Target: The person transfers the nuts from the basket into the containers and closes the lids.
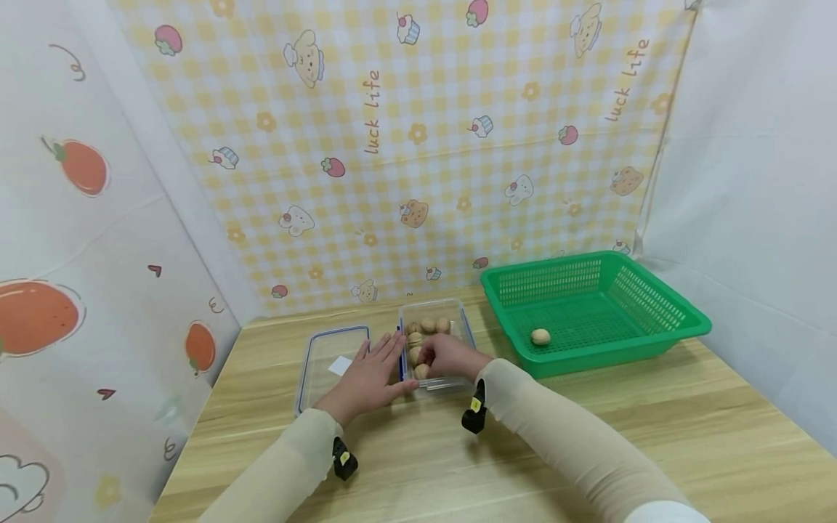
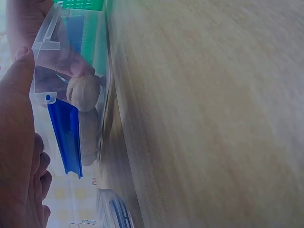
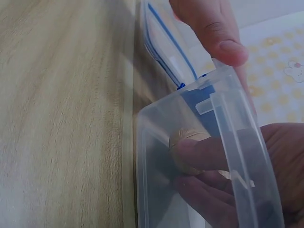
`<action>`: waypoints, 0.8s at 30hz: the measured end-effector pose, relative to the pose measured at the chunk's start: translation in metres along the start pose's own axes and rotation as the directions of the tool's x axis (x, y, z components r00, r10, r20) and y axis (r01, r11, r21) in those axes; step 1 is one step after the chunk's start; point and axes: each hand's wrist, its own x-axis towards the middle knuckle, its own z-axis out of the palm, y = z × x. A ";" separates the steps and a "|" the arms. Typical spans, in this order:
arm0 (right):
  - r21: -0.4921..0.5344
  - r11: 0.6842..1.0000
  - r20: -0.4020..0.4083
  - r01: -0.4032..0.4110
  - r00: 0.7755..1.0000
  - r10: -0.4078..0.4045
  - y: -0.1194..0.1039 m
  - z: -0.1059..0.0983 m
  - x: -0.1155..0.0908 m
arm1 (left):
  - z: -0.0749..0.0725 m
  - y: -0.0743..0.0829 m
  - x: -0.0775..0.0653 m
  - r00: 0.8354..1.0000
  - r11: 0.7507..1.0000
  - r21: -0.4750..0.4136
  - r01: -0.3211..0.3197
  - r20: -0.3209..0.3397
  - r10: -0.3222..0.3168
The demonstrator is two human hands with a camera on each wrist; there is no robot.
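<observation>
A clear plastic box (image 1: pixel 447 383) with a blue side clasp (image 2: pixel 65 137) stands on the table, several walnuts (image 1: pixel 428 325) lined up inside along its far and left sides. Reaching over the rim, my right hand (image 1: pixel 451 357) has thumb and fingers around a walnut (image 3: pixel 187 134) in the near left corner. That walnut sits low in the box, seen through the wall in both wrist views. My left hand (image 1: pixel 368 381) rests at the box's left near corner, fingers stretched out along the left rim and thumb at the front edge.
Left of the box lies its clear lid (image 1: pixel 317 370) with a blue seal and a white label, partly behind my left hand. A green plastic basket (image 1: pixel 588 357) stands to the right, one walnut (image 1: pixel 540 336) on its floor. Patterned cloth (image 1: pixel 418 145) hangs behind the wooden table (image 1: pixel 418 465).
</observation>
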 end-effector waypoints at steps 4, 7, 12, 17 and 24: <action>0.001 1.000 0.009 -0.014 1.000 0.014 -0.001 0.001 0.000 | 0.000 0.000 0.000 1.000 1.000 -0.010 0.004 0.009 -0.003; 0.012 1.000 0.011 -0.027 1.000 0.027 -0.001 0.002 0.001 | 0.000 0.001 0.001 1.000 1.000 -0.013 0.003 0.009 -0.002; 0.007 0.999 0.003 -0.035 0.999 0.035 -0.002 0.000 -0.002 | 0.000 0.002 0.001 1.000 1.000 0.001 0.004 0.015 -0.004; -0.016 0.998 -0.031 -0.058 0.998 0.058 -0.010 -0.022 -0.007 | 0.000 0.001 0.001 1.000 1.000 0.003 0.003 0.010 -0.003; 0.024 1.000 -0.148 -0.015 0.989 0.018 -0.015 -0.085 -0.022 | -0.003 0.003 0.000 1.000 1.000 0.014 0.016 0.016 -0.016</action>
